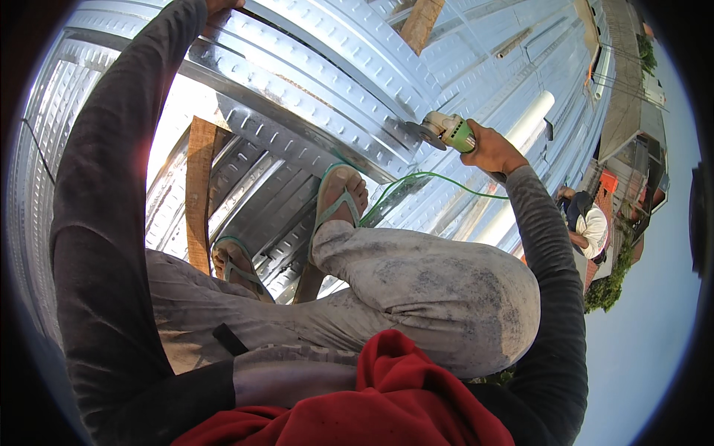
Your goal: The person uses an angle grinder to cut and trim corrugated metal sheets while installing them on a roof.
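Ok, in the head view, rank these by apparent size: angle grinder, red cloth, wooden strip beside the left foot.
1. Red cloth, likely enlarged by nearness to the camera
2. Wooden strip
3. Angle grinder

Right hand [494, 152] gripping grinder [449, 132], metal sheets [335, 78]

We count one angle grinder [449, 131] with one disc [415, 134]; one green cord [431, 174]; two flip-flops [346, 196]; two dark sleeves [104, 223]; one red garment [372, 409]; one co-worker [593, 224]; at least two wooden boards [199, 189]; at least one white pipe [538, 113]; several ribbed metal sheets [312, 108], whose overlaps and glare keep us from an exact figure.
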Tool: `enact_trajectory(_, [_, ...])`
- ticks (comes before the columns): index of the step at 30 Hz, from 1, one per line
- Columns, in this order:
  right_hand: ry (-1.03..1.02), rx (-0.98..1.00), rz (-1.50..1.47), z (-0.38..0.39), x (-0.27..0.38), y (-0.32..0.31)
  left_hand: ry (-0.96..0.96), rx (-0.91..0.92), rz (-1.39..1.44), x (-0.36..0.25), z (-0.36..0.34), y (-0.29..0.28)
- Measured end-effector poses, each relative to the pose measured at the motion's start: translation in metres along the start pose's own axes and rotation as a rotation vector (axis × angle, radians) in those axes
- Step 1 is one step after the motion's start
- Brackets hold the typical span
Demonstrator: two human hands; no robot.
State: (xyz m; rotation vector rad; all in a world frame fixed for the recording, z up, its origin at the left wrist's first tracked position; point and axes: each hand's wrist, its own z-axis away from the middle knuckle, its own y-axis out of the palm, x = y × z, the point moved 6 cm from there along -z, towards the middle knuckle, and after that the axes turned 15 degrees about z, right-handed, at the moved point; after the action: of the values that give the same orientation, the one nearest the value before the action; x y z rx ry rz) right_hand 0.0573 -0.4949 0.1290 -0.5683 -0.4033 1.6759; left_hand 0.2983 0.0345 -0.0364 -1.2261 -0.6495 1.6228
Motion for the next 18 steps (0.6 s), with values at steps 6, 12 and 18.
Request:
enact_trajectory(6, [-0.007,-0.010,0.006,0.001,-0.006,0.004,0.001,-0.006,0.018,-0.004,0.001,-0.003])
enact_trajectory(12, [0.079,0.048,0.040,0.013,-0.030,0.016,-0.007,-0.044,0.052,-0.005,0.003,-0.015])
enact_trajectory(18, [0.088,-0.149,-0.903,0.082,-0.074,0.100,0.077,-0.084,-0.122,-0.055,0.044,-0.044])
